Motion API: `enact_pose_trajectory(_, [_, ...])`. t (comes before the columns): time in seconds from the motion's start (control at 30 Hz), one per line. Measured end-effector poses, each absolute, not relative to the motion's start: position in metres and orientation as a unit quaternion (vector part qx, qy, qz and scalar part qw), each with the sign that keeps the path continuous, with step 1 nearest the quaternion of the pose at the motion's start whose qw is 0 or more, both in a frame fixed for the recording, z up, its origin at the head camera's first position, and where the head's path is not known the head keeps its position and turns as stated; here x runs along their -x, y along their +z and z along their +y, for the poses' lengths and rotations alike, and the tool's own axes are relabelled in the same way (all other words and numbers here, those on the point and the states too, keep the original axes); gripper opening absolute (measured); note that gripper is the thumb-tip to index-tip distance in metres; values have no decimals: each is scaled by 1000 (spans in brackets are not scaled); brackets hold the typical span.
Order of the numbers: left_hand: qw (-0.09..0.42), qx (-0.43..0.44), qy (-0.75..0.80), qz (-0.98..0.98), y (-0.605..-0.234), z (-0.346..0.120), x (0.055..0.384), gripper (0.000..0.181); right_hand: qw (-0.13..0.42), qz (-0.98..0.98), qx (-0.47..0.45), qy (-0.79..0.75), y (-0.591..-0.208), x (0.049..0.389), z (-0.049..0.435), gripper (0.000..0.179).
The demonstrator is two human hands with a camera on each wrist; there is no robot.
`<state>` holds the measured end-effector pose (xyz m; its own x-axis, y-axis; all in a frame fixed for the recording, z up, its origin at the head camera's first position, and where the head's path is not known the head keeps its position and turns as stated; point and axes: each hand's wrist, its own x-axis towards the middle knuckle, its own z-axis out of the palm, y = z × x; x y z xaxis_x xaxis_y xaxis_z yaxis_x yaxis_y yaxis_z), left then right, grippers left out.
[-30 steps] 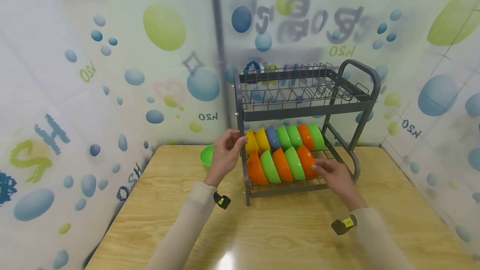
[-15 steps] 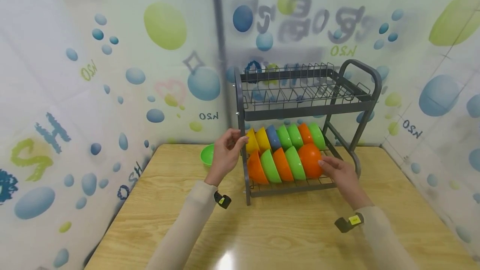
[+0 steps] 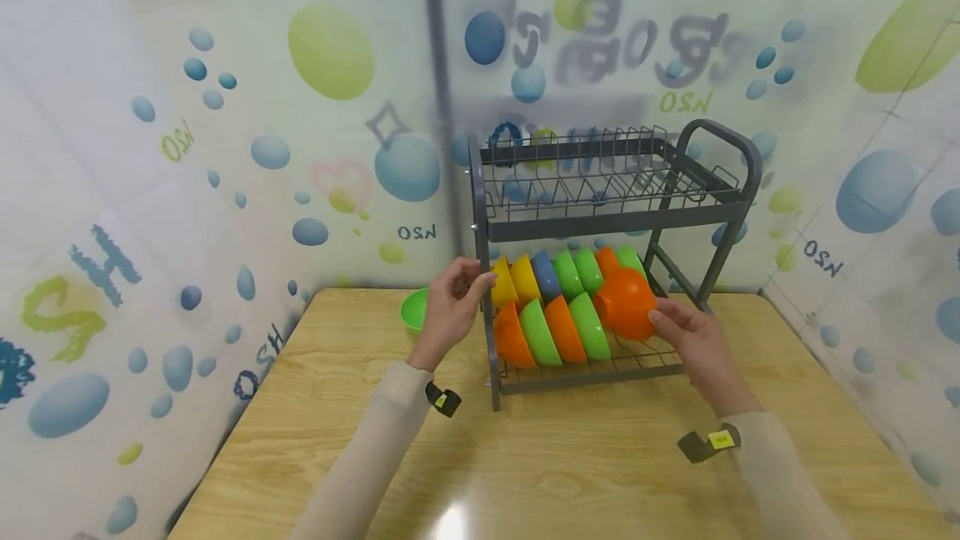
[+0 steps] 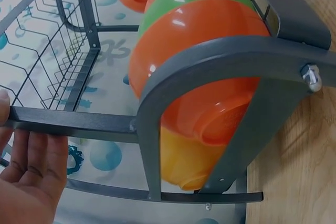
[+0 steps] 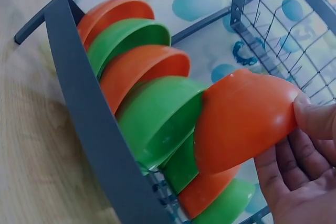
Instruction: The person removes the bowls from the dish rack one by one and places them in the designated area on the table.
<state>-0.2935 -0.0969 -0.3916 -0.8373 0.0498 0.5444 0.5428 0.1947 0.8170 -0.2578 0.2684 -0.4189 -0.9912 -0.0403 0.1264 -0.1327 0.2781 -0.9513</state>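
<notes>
My right hand [image 3: 693, 344] pinches an orange bowl [image 3: 626, 304] by its edge, thumb on one side and fingers on the other. In the right wrist view this bowl [image 5: 247, 121] is tilted, close beside a green bowl [image 5: 160, 114] at the end of the front row. My left hand [image 3: 452, 307] grips the left side of the dark grey dish rack [image 3: 615, 223]; in the left wrist view its fingers [image 4: 39, 163] go under a side bar, with the thumb above. Orange and green bowls stand on edge in the front row, with yellow, blue, green and orange ones behind.
A green bowl [image 3: 414, 310] sits on the wooden table [image 3: 570, 457], left of the rack and partly behind my left hand. Thin wire dividers [image 3: 600, 186] line the rack's upper tier. A patterned wall covering [image 3: 330, 148] stands close behind.
The orange bowl has come up from the right end of the front row and turned in my right hand, which moved slightly right. My left hand has stayed on the rack.
</notes>
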Motion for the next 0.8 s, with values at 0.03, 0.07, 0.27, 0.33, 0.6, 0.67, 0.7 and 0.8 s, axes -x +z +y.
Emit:
enact_pose_trajectory(0.03, [202,200,-602,-746,-391,-97,293,18,47,-804,-56,590,-417,257,267,57])
enact_pose_trajectory(0.07, [199,200,-601,-748,-391,-98,293,18,54,-810,-55,581,-414,255,266,57])
enact_pose_trajectory(0.27, [184,193,-599,-755,-388,-101,291,19,103,-851,-53,512,-398,243,255,46])
enact_pose_trajectory(0.33, [179,190,-601,-755,-388,-101,290,21,123,-860,-65,491,-394,239,250,41])
enact_pose_trajectory(0.6, [175,192,-597,-759,-383,-103,290,21,183,-863,-160,442,-382,226,229,21])
enact_pose_trajectory(0.67, [177,191,-586,-767,-382,-103,289,24,197,-865,-185,422,-380,224,225,19])
enact_pose_trajectory(0.7, [178,193,-577,-773,-382,-104,288,26,209,-863,-202,414,-379,224,223,18])
enact_pose_trajectory(0.8, [184,200,-550,-790,-382,-107,283,35,255,-842,-267,392,-379,224,218,23])
